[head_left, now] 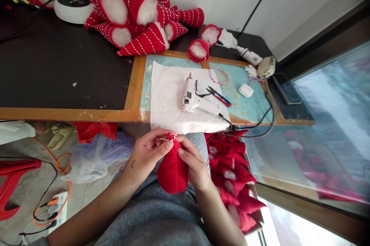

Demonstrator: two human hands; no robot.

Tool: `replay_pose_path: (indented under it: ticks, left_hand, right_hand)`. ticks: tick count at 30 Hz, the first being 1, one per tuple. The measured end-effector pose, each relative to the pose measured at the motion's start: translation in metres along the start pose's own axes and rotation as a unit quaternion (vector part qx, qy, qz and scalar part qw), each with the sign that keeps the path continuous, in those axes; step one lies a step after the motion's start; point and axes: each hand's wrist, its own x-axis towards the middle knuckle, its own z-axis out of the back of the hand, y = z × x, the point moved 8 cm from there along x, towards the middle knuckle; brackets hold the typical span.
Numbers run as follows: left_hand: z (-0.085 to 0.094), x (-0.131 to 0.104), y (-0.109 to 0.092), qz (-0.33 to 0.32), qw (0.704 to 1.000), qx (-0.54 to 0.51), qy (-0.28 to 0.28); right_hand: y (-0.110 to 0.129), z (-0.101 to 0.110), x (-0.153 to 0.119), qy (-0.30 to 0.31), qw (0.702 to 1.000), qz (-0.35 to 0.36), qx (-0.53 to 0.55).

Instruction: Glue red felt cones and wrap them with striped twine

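Note:
Over my lap, in front of the table edge, both hands hold a stuffed red fabric piece [172, 171], rounded at the bottom and narrow at the top. My left hand [148, 155] pinches a red-and-white twisted cord [160, 139] against the narrow tip. The fingers of my right hand [196, 161] are closed on the piece's upper right side. On a white sheet [166, 84] just beyond lies a white glue gun [189, 95], its nozzle pointing away from me. Red-handled thread snips [219, 95] rest beside it, and a loop of striped cord [212, 69] lies behind them.
A pile of stuffed red striped cones [144, 41] stands at the back of the table. At right are a white bottle [250, 56], a phone [286, 88] and cables. Below right, a box holds several red pieces [231, 176]. A power strip [58, 209] lies on the floor.

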Motion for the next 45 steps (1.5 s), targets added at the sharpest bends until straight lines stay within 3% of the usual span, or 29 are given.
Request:
replay_pose_path:
  ticks: [7, 12, 20, 23, 27, 35, 39, 45]
  left_hand:
    - [0.002, -0.003, -0.003, -0.064, 0.996, 0.053, 0.013]
    - [0.0, -0.004, -0.015, -0.117, 0.98, 0.161, 0.017]
    - [-0.004, 0.0, -0.011, -0.05, 0.974, 0.219, 0.031]
    - [-0.001, 0.004, -0.02, -0.068, 0.971, 0.229, 0.006]
    - [0.002, 0.006, -0.028, -0.079, 0.964, 0.251, -0.02]
    - [0.01, -0.009, -0.012, 0.005, 0.974, 0.22, -0.054]
    - [0.013, -0.02, -0.015, -0.018, 0.966, 0.249, -0.062]
    - [0.024, -0.018, -0.02, -0.045, 0.963, 0.254, -0.077]
  right_hand:
    - [-0.004, 0.0, 0.001, -0.002, 0.999, 0.003, 0.052]
    - [-0.005, 0.0, 0.003, -0.018, 0.998, -0.001, 0.059]
    - [-0.006, -0.002, 0.004, -0.008, 0.996, -0.018, 0.083]
    - [-0.002, -0.003, 0.003, 0.018, 1.0, 0.012, -0.008]
    - [0.0, 0.01, 0.004, -0.047, 0.99, 0.031, -0.129]
    - [-0.001, 0.024, 0.007, -0.105, 0.988, 0.015, -0.114]
    - [0.002, 0.025, 0.009, -0.112, 0.989, 0.005, -0.1]
    - [-0.001, 0.018, 0.008, -0.075, 0.996, -0.024, 0.037]
